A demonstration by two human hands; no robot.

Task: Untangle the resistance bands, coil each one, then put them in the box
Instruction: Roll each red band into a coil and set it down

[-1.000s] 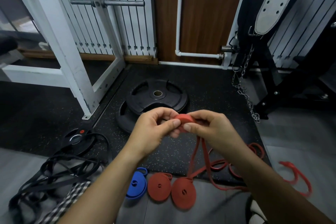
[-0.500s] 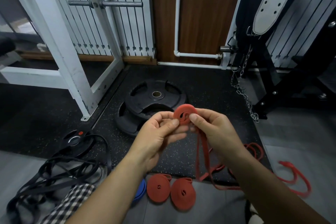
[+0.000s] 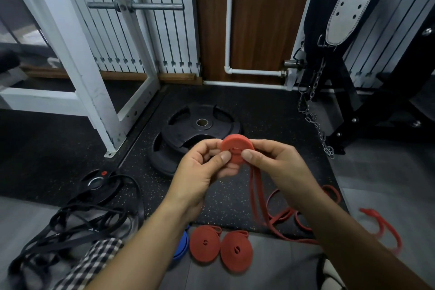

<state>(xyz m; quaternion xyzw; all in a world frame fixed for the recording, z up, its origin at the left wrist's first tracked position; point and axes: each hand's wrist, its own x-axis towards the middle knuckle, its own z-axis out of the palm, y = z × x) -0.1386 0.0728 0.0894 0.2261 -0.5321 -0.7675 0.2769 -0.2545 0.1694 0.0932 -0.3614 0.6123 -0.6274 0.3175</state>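
Both hands hold a half-wound red band coil (image 3: 236, 146) in front of me. My left hand (image 3: 202, 169) pinches its left side with thumb and fingers. My right hand (image 3: 280, 167) pinches its right side, thumb on the coil's face. The band's loose tail (image 3: 257, 198) hangs down to loops on the mat. Two finished red coils (image 3: 220, 247) and a blue coil (image 3: 182, 246), partly hidden by my left forearm, lie on the grey floor below. A tangle of black bands (image 3: 77, 226) lies at the lower left. No box is in view.
Two stacked black weight plates (image 3: 195, 129) lie on the speckled mat behind the hands. A small plate (image 3: 97, 183) sits left, a white rack leg (image 3: 94, 92) beyond it. A chain (image 3: 315, 120) hangs at right. Another loose red band (image 3: 383, 228) lies on the floor at the right.
The coil has grown by further turns and now shows its flat face to me. Both hands have risen slightly with it, and the hanging tail has shortened.
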